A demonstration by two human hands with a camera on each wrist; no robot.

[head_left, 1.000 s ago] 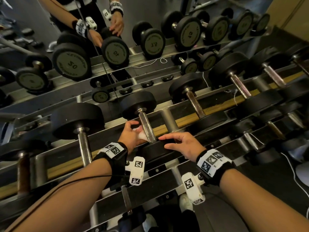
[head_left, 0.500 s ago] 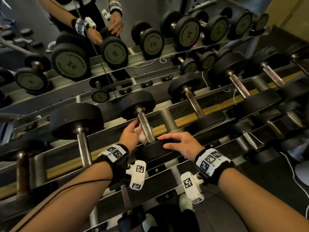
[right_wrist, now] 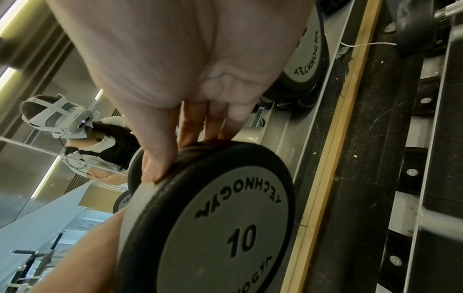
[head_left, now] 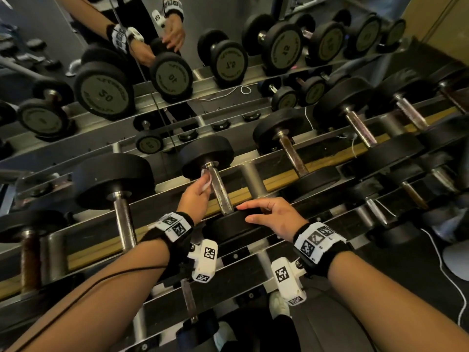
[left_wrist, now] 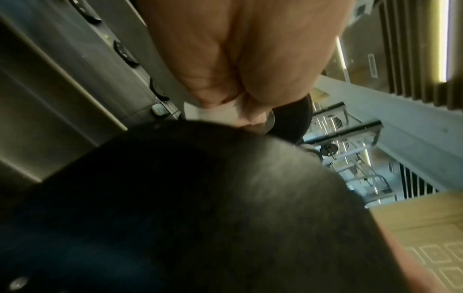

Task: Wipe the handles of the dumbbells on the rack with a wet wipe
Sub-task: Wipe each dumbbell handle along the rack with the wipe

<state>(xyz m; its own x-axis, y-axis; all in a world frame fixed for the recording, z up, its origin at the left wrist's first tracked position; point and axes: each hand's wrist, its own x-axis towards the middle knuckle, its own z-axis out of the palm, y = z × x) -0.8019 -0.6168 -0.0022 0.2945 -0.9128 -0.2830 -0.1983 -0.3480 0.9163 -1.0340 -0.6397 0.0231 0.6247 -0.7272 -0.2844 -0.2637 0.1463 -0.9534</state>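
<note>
On the rack's middle tier lies a black "10" dumbbell with a worn metal handle (head_left: 219, 191). My left hand (head_left: 200, 184) pinches a white wet wipe (head_left: 206, 177) against the left side of that handle, high up by the far head (head_left: 205, 154). The left wrist view shows the wipe (left_wrist: 218, 113) bunched at my fingertips, behind a dark blurred dumbbell head (left_wrist: 200, 198). My right hand (head_left: 264, 212) rests with straight fingers (right_wrist: 190, 126) on the rim of the near head (right_wrist: 213, 218).
More dumbbells lie on the rack on both sides, a bigger one (head_left: 114, 179) to the left and several (head_left: 286, 141) to the right. A mirror (head_left: 203, 34) behind the rack reflects the top-tier dumbbells and my hands. A white cable (head_left: 451, 283) runs over the floor at right.
My left hand has slid the wipe up the handle, from beside the near head to just below the far head. My right hand has stayed on the near head.
</note>
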